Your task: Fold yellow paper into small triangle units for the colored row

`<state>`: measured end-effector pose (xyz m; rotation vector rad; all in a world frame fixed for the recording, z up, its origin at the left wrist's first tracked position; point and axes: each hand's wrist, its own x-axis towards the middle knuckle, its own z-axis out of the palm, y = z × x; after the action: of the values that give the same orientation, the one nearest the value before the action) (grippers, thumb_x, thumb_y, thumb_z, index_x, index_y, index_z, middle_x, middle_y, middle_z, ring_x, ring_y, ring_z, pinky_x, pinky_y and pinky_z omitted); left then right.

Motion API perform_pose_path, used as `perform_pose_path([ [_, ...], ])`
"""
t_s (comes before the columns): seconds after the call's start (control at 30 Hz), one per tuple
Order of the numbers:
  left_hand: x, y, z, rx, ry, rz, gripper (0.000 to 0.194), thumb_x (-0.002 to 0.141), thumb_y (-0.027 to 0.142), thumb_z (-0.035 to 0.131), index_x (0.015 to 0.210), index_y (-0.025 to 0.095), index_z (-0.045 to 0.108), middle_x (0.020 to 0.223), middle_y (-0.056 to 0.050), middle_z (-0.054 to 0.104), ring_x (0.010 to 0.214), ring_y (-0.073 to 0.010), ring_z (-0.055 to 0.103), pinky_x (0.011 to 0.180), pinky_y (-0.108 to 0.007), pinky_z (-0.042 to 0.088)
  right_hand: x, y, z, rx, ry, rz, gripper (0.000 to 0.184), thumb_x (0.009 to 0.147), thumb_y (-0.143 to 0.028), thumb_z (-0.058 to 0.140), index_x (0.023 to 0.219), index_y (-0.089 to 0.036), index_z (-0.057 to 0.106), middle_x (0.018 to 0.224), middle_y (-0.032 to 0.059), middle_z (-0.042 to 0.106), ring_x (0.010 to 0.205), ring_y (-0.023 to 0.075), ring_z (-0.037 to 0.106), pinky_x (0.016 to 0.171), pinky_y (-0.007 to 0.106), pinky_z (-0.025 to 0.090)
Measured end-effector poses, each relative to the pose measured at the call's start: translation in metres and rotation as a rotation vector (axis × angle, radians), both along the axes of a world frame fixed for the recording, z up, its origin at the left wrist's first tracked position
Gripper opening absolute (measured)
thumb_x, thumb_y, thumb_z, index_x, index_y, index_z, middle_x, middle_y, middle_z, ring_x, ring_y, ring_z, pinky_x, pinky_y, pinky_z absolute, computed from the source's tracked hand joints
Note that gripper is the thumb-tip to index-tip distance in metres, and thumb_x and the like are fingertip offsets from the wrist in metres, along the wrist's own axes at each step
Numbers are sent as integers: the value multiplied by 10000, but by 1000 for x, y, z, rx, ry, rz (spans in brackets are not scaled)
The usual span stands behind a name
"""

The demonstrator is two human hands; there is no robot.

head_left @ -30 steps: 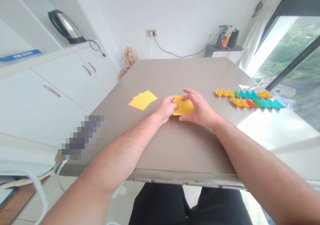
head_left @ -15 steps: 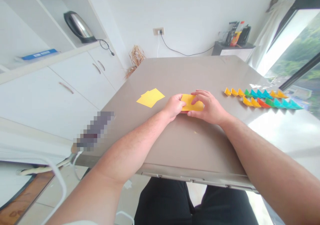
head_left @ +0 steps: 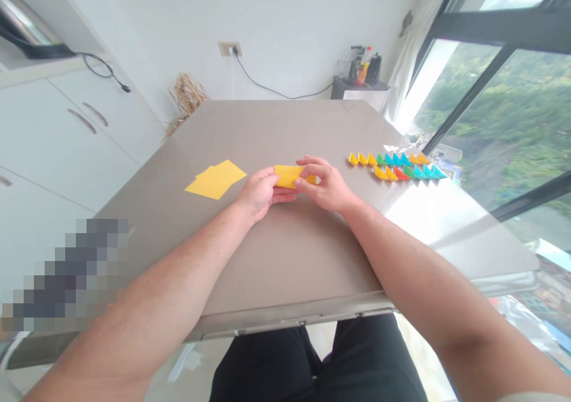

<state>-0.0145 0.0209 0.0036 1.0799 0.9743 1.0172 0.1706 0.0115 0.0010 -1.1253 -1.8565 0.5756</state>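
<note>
A yellow paper sheet (head_left: 286, 175), folded into a narrow strip, lies on the grey table (head_left: 289, 253) between my hands. My left hand (head_left: 259, 192) pinches its left end with curled fingers. My right hand (head_left: 325, 185) presses thumb and fingers on its right end. Left of my hands a small stack of flat yellow sheets (head_left: 216, 179) rests on the table. Off to the right stand two rows of small folded paper triangles (head_left: 397, 167) in yellow, green, blue and red.
White cabinets (head_left: 57, 134) and a kettle's cord (head_left: 104, 66) are at the left. A wall socket with a black cable (head_left: 250, 75) is behind the table. A small stand with bottles (head_left: 363, 69) is at the back right; a large window (head_left: 504, 104) fills the right.
The yellow sheet has gone from a wider rectangle to a narrow folded strip under my fingers. My head has turned right, bringing the window into view.
</note>
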Motion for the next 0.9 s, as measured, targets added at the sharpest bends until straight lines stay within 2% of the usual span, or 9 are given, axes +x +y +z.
perform_pose_path([
  [0.1, 0, -1, 0, 4, -8, 10, 233, 883, 228, 553, 1060, 151, 683, 1068, -109, 748, 837, -239, 750, 776, -436, 619, -1, -1, 3, -60, 34, -30, 203, 799, -419, 695, 741, -232, 639, 1269, 77, 683, 1266, 282, 560, 1037, 461, 451],
  [0.23, 0, -3, 1, 85, 11, -11, 259, 883, 393, 635, 1006, 168, 666, 1065, -99, 750, 888, -263, 753, 781, -444, 622, -1, -1, 7, -105, 53, -88, 197, 782, -394, 664, 727, -216, 601, 1033, 48, 701, 965, 219, 611, 875, 375, 473],
  [0.3, 0, -4, 1, 146, 60, 12, 290, 822, 398, 731, 984, 169, 657, 1021, -90, 759, 925, -258, 747, 810, -426, 620, -1, -2, 9, -135, 41, -108, 209, 787, -408, 651, 732, -211, 605, 904, 27, 674, 833, 187, 582, 771, 335, 454],
  [0.4, 0, -5, 1, 204, 117, 105, 328, 724, 318, 824, 964, 166, 658, 955, -75, 766, 916, -238, 740, 825, -402, 617, -1, -4, 12, -213, 22, -124, 239, 784, -439, 655, 737, -207, 619, 772, -2, 611, 696, 149, 518, 650, 300, 400],
  [0.53, 2, -4, 1, 220, 103, 185, 314, 687, 280, 832, 924, 162, 664, 901, -62, 763, 861, -211, 736, 803, -376, 617, -2, -6, 13, -248, 19, -139, 278, 761, -468, 686, 722, -206, 603, 741, -15, 580, 647, 126, 463, 592, 282, 352],
  [0.7, 3, -3, 0, 251, 83, 213, 289, 682, 298, 828, 885, 165, 669, 893, -55, 766, 854, -201, 731, 783, -355, 618, -1, -4, 10, -228, 19, -142, 298, 753, -476, 702, 694, -205, 589, 694, -25, 552, 621, 116, 430, 569, 277, 335],
  [0.83, 3, -1, -2, 259, 105, 249, 260, 686, 321, 818, 841, 167, 677, 857, -47, 757, 840, -201, 724, 769, -349, 618, -1, -4, 10, -231, 42, -117, 283, 750, -452, 713, 699, -208, 580, 687, -23, 564, 622, 122, 470, 563, 271, 368],
  [0.9, 3, -1, -2, 261, 113, 260, 242, 686, 311, 811, 829, 164, 683, 831, -41, 750, 823, -198, 720, 767, -350, 617, -1, -5, 11, -225, 95, -110, 267, 736, -440, 728, 781, -213, 596, 746, -13, 612, 650, 132, 522, 568, 267, 402],
])
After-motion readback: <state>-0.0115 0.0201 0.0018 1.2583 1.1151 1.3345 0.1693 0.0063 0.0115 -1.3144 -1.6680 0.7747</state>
